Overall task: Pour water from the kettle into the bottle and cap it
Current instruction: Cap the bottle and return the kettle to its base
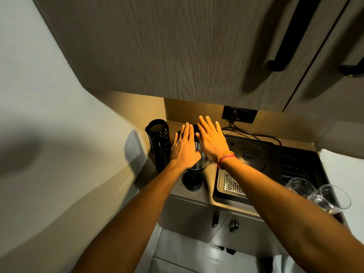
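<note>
A tall black bottle (160, 143) stands uncapped at the left end of the counter, its mouth open upward. Its round black cap (192, 181) lies on the counter near the front edge. A steel kettle (200, 163) sits between them, mostly hidden under my hands. My left hand (185, 147) is flat, fingers spread, hovering over the kettle beside the bottle. My right hand (211, 139), with a red and yellow thread on the wrist, is also flat and spread just to its right. Neither hand holds anything.
A black kettle base (248, 154) rests on a black tray (299, 164) with a metal drain grille (233, 185). Its cord (256, 135) runs to a wall socket (239, 114). Two glasses (319, 194) lie at the right. A cupboard (177, 46) hangs overhead.
</note>
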Available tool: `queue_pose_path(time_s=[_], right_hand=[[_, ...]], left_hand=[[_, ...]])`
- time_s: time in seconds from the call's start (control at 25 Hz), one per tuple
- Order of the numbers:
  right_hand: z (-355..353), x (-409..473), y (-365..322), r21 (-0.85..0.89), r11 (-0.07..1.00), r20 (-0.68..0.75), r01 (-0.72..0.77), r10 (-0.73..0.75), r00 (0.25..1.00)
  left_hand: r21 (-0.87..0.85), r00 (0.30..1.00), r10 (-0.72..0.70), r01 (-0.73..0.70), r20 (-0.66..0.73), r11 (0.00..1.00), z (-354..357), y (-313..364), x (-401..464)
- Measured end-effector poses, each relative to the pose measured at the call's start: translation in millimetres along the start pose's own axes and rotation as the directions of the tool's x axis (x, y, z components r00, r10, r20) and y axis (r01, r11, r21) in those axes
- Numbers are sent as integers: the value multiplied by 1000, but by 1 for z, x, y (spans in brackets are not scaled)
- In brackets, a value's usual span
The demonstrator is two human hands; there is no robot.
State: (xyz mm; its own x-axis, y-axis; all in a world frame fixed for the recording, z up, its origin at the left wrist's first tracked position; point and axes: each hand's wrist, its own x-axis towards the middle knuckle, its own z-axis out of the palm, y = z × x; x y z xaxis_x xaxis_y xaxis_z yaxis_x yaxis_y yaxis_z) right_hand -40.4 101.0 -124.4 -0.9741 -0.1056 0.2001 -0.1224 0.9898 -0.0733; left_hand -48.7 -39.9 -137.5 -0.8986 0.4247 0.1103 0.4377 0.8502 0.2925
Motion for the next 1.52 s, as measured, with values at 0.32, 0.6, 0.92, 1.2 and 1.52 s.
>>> queue_pose_path(time_s=[0.32, 0.6, 0.92, 1.2, 1.52], right_hand=[[73, -98, -19, -29, 951, 164, 309, -300, 940], [48, -69, -50, 179, 946, 185, 272, -303, 935], [-74, 31, -85, 494, 809, -115, 319, -302, 946], [-93, 59, -110, 107, 854, 121, 510, -520, 846], [-89, 40, -158, 34, 997, 31, -69, 68, 997]], left_hand=[[-142, 967, -111, 80, -230, 987, 55, -57, -114], [-474, 792, -525, 349, -311, 808, 18, -86, -102], [-778, 902, -393, 115, -180, 618, -47, -95, -47], [-762, 869, -466, 186, -167, 620, -63, -84, -49], [-727, 839, -495, 194, -225, 659, -58, -76, -50]])
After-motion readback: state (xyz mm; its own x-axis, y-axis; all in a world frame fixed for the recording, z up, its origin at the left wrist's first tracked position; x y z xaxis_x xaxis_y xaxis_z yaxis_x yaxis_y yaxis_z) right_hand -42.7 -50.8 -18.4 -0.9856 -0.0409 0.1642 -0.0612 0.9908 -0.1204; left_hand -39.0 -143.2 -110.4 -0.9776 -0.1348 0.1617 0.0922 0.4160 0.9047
